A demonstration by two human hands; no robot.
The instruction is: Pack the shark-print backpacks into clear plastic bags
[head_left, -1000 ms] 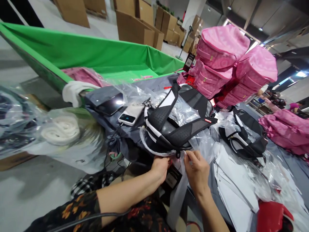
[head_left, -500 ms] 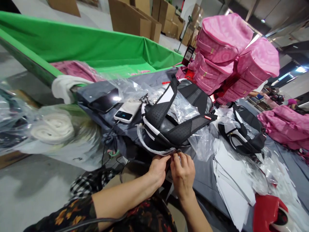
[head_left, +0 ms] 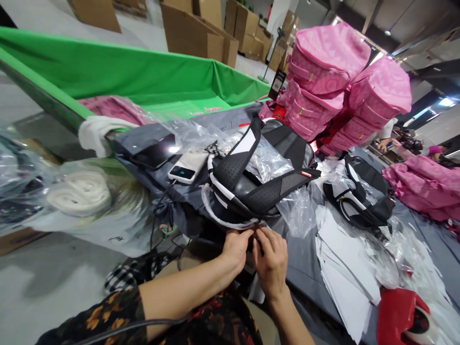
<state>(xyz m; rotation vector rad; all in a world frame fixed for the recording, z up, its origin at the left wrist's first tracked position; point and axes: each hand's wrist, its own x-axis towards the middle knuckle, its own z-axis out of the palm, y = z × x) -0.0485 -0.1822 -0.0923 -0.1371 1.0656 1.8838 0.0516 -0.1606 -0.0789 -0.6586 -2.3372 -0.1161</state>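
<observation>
A black and white backpack (head_left: 264, 191) lies on the grey cloth-covered table with its straps facing up and clear plastic (head_left: 273, 160) tucked around it. At its near edge, which has a white trim, my left hand (head_left: 235, 247) is closed in a pinch. Beside it, nearly touching, my right hand (head_left: 271, 258) has its fingers bent together at the same edge. What lies between the fingertips is small and mostly hidden by them.
A white power bank (head_left: 187, 167) and a dark phone (head_left: 154, 151) lie left of the backpack. To the right are another black backpack (head_left: 359, 191), white paper sheets (head_left: 347, 282) and a red tape dispenser (head_left: 398, 316). Pink backpacks (head_left: 327, 62) are stacked behind; a green-lined bin (head_left: 143, 72) stands back left.
Both hands stay at the backpack's near edge; the right fingers have shifted slightly and curl a little differently. The whole view has drifted a little.
</observation>
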